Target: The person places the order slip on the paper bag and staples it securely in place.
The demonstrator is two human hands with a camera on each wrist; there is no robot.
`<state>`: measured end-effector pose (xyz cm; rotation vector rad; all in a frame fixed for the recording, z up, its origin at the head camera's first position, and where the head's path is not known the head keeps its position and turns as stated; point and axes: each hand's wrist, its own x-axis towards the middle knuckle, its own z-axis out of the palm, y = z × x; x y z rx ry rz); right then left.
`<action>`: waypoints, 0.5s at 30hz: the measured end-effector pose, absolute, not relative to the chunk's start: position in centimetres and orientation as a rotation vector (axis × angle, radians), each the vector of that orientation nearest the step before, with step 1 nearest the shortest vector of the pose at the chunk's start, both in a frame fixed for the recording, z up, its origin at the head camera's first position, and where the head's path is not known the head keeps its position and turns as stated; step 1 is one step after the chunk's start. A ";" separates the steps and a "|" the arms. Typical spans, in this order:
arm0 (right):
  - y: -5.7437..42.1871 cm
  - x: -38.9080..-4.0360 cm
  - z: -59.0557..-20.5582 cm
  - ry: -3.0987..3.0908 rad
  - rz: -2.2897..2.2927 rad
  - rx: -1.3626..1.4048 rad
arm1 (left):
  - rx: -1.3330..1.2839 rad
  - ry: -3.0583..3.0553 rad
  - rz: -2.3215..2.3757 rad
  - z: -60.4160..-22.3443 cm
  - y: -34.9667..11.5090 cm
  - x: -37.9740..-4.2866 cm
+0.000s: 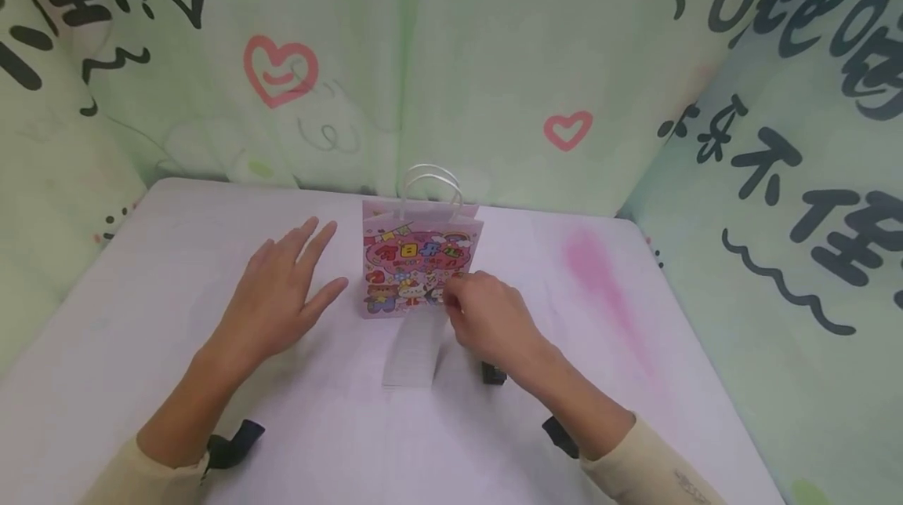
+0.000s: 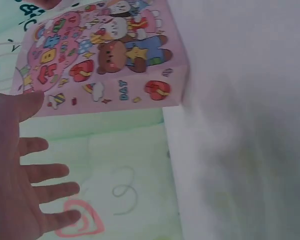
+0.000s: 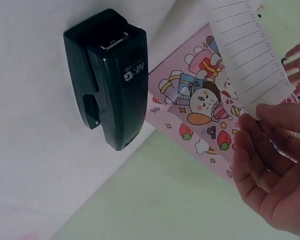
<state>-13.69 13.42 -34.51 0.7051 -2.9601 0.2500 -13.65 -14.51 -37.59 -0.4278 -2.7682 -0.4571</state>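
Note:
A pink paper gift bag (image 1: 422, 262) with cartoon animals and white rope handles stands upright on the table. In front of it, a strip of white lined paper (image 1: 412, 348) with small checkboxes is raised at its far end. My right hand (image 1: 494, 317) pinches that end between thumb and forefinger, as the right wrist view shows on the lined paper (image 3: 250, 55). My left hand (image 1: 282, 293) hovers left of the bag, fingers spread, holding nothing. The left wrist view shows the bag's side (image 2: 105, 65) beside the left thumb.
A black stapler (image 3: 110, 75) stands on the table near the right hand, mostly hidden behind the forearm in the head view. The white-covered table (image 1: 331, 442) meets green curtains (image 1: 480, 58) with drawn hearts and black lettering. Dark wrist straps (image 1: 236, 445) hang from both wrists.

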 end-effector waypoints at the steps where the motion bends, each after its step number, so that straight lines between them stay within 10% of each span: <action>1: 13.5 -13.7 -34.3 -2.956 0.255 0.701 | -0.438 -2.738 -0.507 -37.1 -14.4 -13.9; 15: 13.4 -13.4 -33.4 -2.949 0.228 0.716 | -0.760 -2.570 -0.910 -30.9 -11.5 -19.4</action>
